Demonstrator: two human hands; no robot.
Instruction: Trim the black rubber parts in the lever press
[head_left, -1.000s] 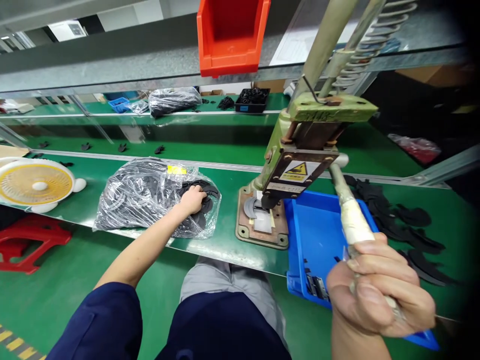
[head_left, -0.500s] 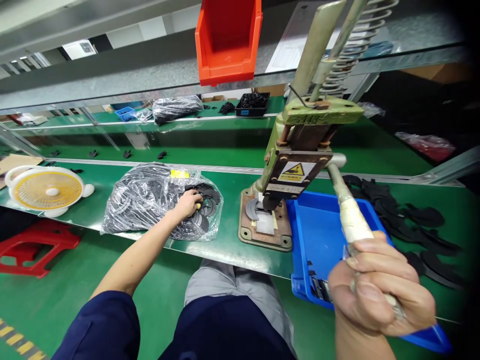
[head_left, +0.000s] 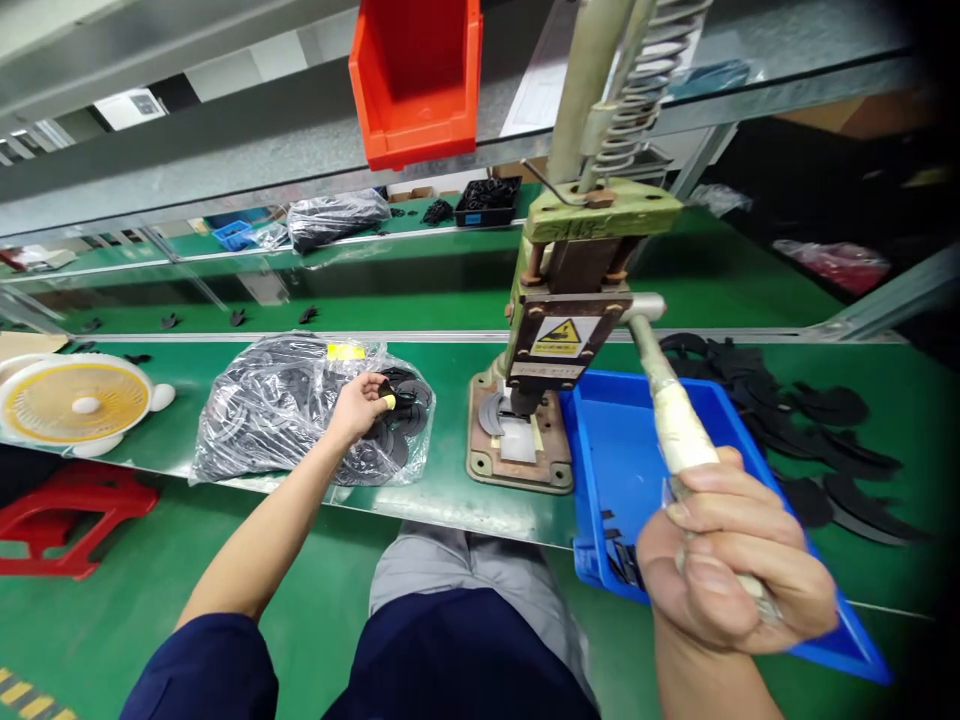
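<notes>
My left hand (head_left: pixel 361 402) is at the mouth of a clear plastic bag (head_left: pixel 277 405) full of black flat parts, its fingers pinched on a black part (head_left: pixel 401 395); a yellow cot covers one fingertip. My right hand (head_left: pixel 731 560) is wrapped around the taped lever handle (head_left: pixel 675 425) of a green hand press (head_left: pixel 570 290). A grey curved piece (head_left: pixel 491 412) lies on the press base plate (head_left: pixel 517 450), under the ram.
A blue tray (head_left: pixel 637 470) sits right of the press, with small dark bits at its near end. Black cut parts (head_left: pixel 810 430) are piled further right. A yellow fan (head_left: pixel 71 400) stands at left, a red stool (head_left: pixel 64 515) below it. An orange bin (head_left: pixel 416 80) hangs overhead.
My left hand has lifted slightly out of the bag with a black part pinched in its fingers. My right hand stays on the lever. The view has shifted a little to the right.
</notes>
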